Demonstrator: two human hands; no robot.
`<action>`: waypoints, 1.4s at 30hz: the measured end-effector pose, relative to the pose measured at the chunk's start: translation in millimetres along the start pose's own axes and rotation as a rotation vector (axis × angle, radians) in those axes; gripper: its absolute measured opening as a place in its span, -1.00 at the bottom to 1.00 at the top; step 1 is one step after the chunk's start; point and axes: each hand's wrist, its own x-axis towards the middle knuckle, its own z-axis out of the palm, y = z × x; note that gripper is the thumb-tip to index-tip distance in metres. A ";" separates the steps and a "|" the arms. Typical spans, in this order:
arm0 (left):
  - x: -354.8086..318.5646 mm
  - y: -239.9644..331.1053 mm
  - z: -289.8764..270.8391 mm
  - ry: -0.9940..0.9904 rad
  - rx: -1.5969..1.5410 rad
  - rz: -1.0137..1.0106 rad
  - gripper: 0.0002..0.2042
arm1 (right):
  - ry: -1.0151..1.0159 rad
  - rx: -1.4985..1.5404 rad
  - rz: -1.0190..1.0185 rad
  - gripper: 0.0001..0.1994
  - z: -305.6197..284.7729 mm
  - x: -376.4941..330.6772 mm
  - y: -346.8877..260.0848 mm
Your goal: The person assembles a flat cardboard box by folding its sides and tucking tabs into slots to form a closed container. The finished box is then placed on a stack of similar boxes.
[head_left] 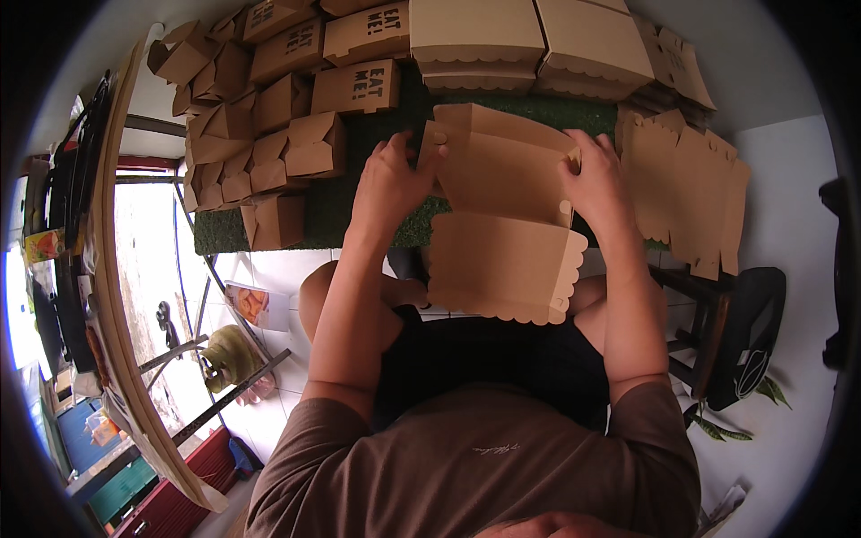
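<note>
A partly folded brown cardboard box [507,170] is held up between my two hands over the near edge of the green table. Its scalloped lid flap [498,264] hangs open toward my lap. My left hand [399,175] grips the box's left side wall, thumb on the inside and the other fingers partly hidden behind. On the opposite side, my right hand [596,175] is closed on the right corner, with the thumb bent inward over a small flap. The far wall of the box stands raised and tilted.
Several small folded boxes [296,148] are stacked at the left on the artificial grass [377,134]. Larger scalloped boxes [480,40] stand at the far side. Flat cardboard blanks [682,184] lie on the right, near a stool [708,309] with a black bag [746,332].
</note>
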 end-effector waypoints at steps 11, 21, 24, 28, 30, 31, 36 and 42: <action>1.6 4.3 -10.2 -0.123 -0.118 -0.027 -0.44 | 0.218 0.027 -0.457 -0.56 12.8 -7.1 -55.1; 6.5 -9.0 -5.5 -0.090 -0.153 0.032 -0.48 | -0.189 0.480 -0.448 -0.65 39.2 -19.5 -85.6; 7.4 -11.0 -4.2 -0.087 -0.170 0.050 -0.49 | 0.073 0.325 -0.589 -0.65 41.9 -3.0 -83.8; 7.2 -4.8 -1.2 -0.041 -0.186 0.099 -0.55 | 0.161 0.189 -0.726 -0.59 47.5 39.3 -76.5; 6.7 2.1 -0.1 -0.031 -0.204 0.122 -0.59 | 0.175 0.085 -0.762 -0.56 50.5 51.0 -71.4; 6.3 6.0 0.4 -0.039 -0.224 0.121 -0.62 | 0.168 0.023 -0.748 -0.52 50.0 52.9 -67.0; 2.8 12.9 -3.0 -0.064 -0.222 0.149 -0.67 | 0.013 0.005 -0.665 -0.53 44.9 60.8 -54.8; 4.8 13.1 -2.6 -0.081 -0.235 0.173 -0.65 | -0.020 -0.012 -0.651 -0.54 37.6 59.8 -55.3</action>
